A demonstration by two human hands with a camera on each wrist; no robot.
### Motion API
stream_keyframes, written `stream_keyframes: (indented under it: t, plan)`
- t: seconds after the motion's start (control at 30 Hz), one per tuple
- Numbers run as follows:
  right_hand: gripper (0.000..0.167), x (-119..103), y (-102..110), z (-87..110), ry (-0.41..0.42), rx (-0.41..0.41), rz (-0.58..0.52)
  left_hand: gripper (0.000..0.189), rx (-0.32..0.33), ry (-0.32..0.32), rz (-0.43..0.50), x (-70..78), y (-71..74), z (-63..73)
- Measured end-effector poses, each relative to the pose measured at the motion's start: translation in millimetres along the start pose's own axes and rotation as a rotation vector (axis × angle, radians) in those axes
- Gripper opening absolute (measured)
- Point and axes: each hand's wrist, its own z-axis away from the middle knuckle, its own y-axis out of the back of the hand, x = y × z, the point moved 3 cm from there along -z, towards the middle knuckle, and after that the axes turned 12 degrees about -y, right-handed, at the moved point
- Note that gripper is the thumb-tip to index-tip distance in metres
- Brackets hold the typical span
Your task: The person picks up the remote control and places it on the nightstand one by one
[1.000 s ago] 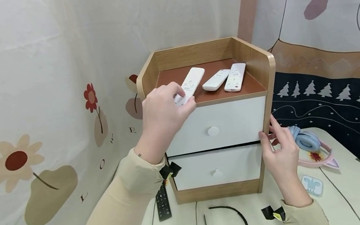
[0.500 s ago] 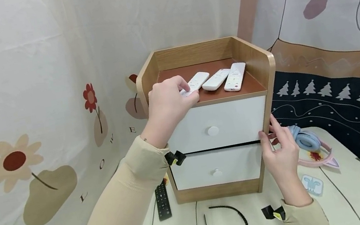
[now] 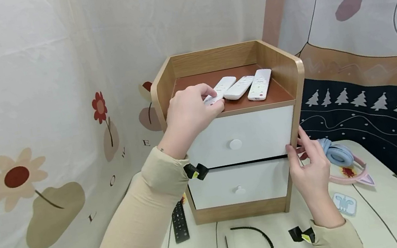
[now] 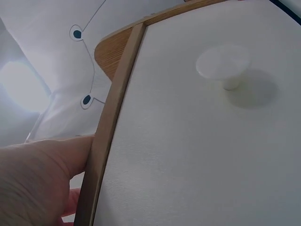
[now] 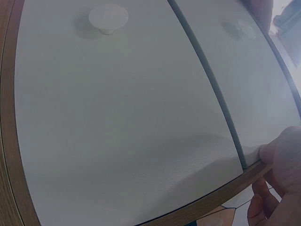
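Observation:
On the brown top shelf of a small wooden cabinet [image 3: 241, 210], my left hand [image 3: 189, 110] pinches the near end of a white remote control [image 3: 225, 84] between thumb and fingers. The fingers partly cover this remote, which lies at a slant. To its right lie a second white remote [image 3: 239, 88] and a third one [image 3: 260, 84]. My right hand [image 3: 309, 166] rests on the cabinet's right front edge, thumb on the front and fingers along the outer side. In the right wrist view the thumb [image 5: 269, 153] touches the edge by the lower drawer.
Two white drawers, upper [image 3: 207, 149] and lower [image 3: 210, 188], have round knobs. A black remote [image 3: 179, 222] lies left of the cabinet, a black toothed headband [image 3: 271, 246] in front. Blue headphones [image 3: 339, 155], a pink headband [image 3: 346, 180] and a light-blue square [image 3: 344, 204] lie at right.
My left hand has brought the white remote down onto the shelf and shifted it right, close to the other two. The right hand stays on the cabinet's edge.

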Motion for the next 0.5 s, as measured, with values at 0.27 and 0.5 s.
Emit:
stream_keyframes:
  t: [0.27,0.5]
  plan:
    - [0.061,-0.2,-1.0,0.0,-0.014,-0.007,0.007,0.031,-0.093,-0.026,0.005,-0.2,0.5,-3.9]
    - [0.061,-0.4,-0.6,0.2,-0.012,-0.003,0.011,0.037,-0.123,-0.046,-0.010,0.1,0.1,-4.4]
